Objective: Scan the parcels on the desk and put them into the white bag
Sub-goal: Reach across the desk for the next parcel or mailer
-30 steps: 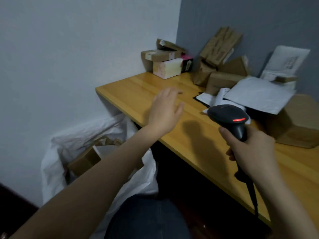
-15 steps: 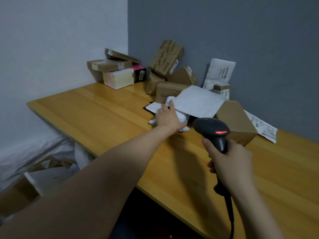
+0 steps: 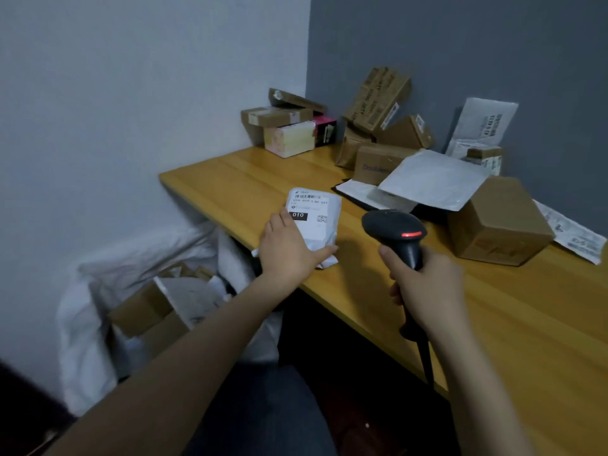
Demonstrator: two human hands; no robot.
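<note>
White parcel [image 3: 317, 225] lies flat on the bench [image 3: 227, 182] nr the front edge, label up: barcode, black "010" block, small QR code. Left hand [image 3: 289, 253] grips its near end, thumb along the left edge and fingers curled round the near right corner, w/ the soft wrapper bunched under them. Right hand [image 3: 426, 286] is wrapped tight round the handle of the black scanner [image 3: 393, 227]. Scanner head is held above the bench just right of the parcel, not touching it, w/ a red light lit on its back. Its cable [image 3: 426, 360] hangs down past the bench edge. Hands are apart, each clamped on its own item.

Rest of bench:
- brown box [image 3: 496, 222] right of the scanner
- flat white mailer [image 3: 431, 181] lying partly over it
- leaning cartons [image 3: 378, 100] vs the grey wall
- small stack [image 3: 283, 130] in the corner, incl. a pink-and-black box
- white envelope [image 3: 483, 125] upright at the wall
- paper slip [image 3: 575, 236] far right

White bag [image 3: 95, 291] sits open on the floor, left of & below the bench, w/ brown cartons [image 3: 144, 311] and a pale packet inside.
</note>
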